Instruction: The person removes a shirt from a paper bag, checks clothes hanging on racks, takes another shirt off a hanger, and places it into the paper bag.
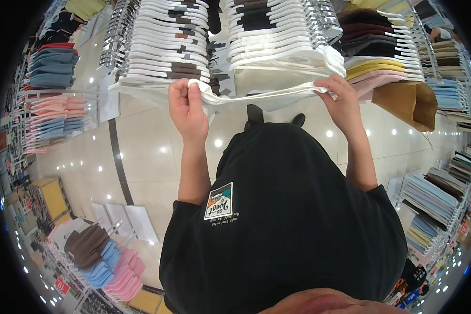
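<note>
A white garment is stretched between my two hands, just in front of the hanging clothes. My left hand is closed on its left end, with the thumb pressed against the fingers. At the other end, my right hand pinches the edge of the cloth. The middle of the garment sags slightly between them. Beyond it hang white hangers with white and dark clothes, and another row of white garments on hangers.
To the right hang dark, yellow and pink clothes beside a brown paper bag. Racks with blue and pink clothes stand at the left. Another rack is at the lower left, and folded-looking garments hang at the right.
</note>
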`<action>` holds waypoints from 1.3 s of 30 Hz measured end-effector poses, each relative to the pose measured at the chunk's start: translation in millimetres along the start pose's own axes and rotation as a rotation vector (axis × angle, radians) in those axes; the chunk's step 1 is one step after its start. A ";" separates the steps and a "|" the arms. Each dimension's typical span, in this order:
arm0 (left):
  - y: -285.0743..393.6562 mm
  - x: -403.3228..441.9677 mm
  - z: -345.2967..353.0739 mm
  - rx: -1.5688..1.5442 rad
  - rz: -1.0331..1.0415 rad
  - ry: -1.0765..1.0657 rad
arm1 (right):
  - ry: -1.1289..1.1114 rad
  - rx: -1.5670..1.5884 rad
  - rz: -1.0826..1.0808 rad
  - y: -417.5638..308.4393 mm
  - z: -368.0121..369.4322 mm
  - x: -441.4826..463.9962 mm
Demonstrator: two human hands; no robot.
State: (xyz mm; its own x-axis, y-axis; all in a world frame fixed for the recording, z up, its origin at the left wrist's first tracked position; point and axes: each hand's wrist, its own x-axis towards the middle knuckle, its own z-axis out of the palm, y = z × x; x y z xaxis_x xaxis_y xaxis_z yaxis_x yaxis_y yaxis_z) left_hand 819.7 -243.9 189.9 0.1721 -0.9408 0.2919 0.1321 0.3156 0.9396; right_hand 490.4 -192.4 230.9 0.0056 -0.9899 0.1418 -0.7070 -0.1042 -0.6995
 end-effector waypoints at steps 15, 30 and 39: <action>66.5 48.9 84.3 -0.188 -0.019 -0.618 | 0.168 0.057 -0.808 -81.4 -18.0 48.1; 78.9 62.1 147.1 -0.646 -0.129 -1.028 | 0.362 0.323 -0.709 -82.9 -23.7 52.1; 54.6 56.6 138.5 -0.281 0.177 -0.842 | 0.321 0.214 -0.615 -80.0 -47.1 42.2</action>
State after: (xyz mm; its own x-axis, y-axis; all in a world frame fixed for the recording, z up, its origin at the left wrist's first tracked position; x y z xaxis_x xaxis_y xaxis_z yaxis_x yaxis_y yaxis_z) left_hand 701.4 -297.0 282.5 -0.5437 -0.6196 0.5661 0.4242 0.3792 0.8224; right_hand 513.8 -221.3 325.9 0.1269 -0.6724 0.7292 -0.4882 -0.6823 -0.5442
